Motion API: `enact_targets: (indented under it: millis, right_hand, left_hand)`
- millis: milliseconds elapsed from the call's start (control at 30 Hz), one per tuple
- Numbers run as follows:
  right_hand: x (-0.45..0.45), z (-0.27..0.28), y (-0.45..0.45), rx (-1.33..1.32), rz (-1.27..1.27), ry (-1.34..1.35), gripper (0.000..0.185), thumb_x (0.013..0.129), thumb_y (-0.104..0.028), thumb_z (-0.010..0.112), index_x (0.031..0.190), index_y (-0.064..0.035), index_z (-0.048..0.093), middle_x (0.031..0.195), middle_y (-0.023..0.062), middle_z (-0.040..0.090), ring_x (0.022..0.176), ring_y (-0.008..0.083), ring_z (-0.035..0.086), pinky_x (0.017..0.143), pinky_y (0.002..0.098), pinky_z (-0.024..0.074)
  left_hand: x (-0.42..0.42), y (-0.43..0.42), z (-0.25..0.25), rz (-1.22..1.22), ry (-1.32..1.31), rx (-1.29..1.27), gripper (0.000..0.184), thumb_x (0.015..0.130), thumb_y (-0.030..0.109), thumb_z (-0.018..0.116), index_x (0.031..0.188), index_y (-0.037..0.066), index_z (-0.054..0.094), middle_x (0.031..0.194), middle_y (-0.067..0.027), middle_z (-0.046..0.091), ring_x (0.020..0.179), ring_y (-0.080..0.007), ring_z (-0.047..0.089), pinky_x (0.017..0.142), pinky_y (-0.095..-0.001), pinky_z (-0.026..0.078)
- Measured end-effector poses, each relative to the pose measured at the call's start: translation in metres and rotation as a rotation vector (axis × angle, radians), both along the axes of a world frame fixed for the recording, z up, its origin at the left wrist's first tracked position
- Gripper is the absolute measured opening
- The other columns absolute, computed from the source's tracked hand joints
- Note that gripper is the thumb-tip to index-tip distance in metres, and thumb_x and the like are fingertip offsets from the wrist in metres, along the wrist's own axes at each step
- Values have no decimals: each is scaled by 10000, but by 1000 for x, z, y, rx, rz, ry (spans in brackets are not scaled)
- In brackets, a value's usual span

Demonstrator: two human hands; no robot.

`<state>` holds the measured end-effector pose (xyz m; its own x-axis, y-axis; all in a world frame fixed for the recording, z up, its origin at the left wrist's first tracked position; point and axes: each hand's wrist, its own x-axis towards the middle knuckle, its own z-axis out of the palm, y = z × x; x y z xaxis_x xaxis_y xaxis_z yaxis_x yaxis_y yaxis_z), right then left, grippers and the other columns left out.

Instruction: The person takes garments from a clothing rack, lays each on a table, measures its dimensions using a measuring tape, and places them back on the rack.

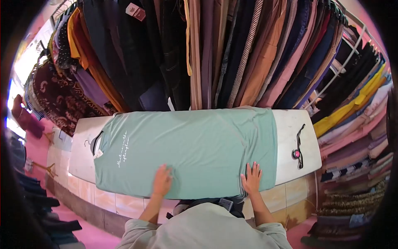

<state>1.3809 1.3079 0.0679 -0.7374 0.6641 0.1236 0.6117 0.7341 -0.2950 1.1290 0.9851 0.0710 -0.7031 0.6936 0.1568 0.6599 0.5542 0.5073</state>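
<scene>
A mint-green T-shirt (186, 145) with white script lettering lies spread across a long white board (290, 174). A dark hanger (96, 141) shows at its neckline on the left, with the hook over the board. My left hand (163, 181) is over the lower middle of the shirt, slightly blurred, its fingers loosely apart and holding nothing. My right hand (251, 178) rests flat near the hem, fingers spread, beside some creases in the fabric. Whether my left hand touches the cloth I cannot tell.
On the board's right end lies a black cord (300, 145) with a round red-centred item (296, 154). Behind the board hangs a dense row of trousers (207, 54). More garments (356, 112) hang on the right rack, and patterned clothes (58, 91) hang at left.
</scene>
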Motion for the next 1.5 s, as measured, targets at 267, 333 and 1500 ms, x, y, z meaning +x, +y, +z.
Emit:
enact_targets:
  millis: [267, 333, 1500]
  right_hand:
    - [-44, -17, -79, -215, 22, 313, 422, 715, 21, 469, 1136, 3, 459, 1310, 203, 366, 1226, 383, 316, 1010, 443, 254]
    - [-48, -12, -107, -234, 53, 357, 411, 683, 75, 432, 1086, 9, 481, 1254, 208, 422, 1189, 378, 366, 984, 416, 299]
    - [-234, 153, -583, 599, -436, 948, 939, 642, -221, 693, 1356, -25, 117, 1380, 216, 160, 1269, 390, 174, 1012, 474, 210]
  left_hand:
    - [-141, -213, -17, 1092, 321, -107, 532, 801, 147, 540, 1276, 34, 329, 1347, -179, 287, 1248, -334, 267, 1027, -426, 222]
    - [-174, -247, -33, 1413, 133, -305, 594, 810, 223, 562, 1303, 50, 279, 1365, -159, 247, 1249, -326, 255, 996, -429, 273]
    - [-315, -406, 170, -781, 195, 273, 283, 686, 297, 686, 863, 124, 548, 596, -52, 559, 521, -258, 558, 476, -355, 436]
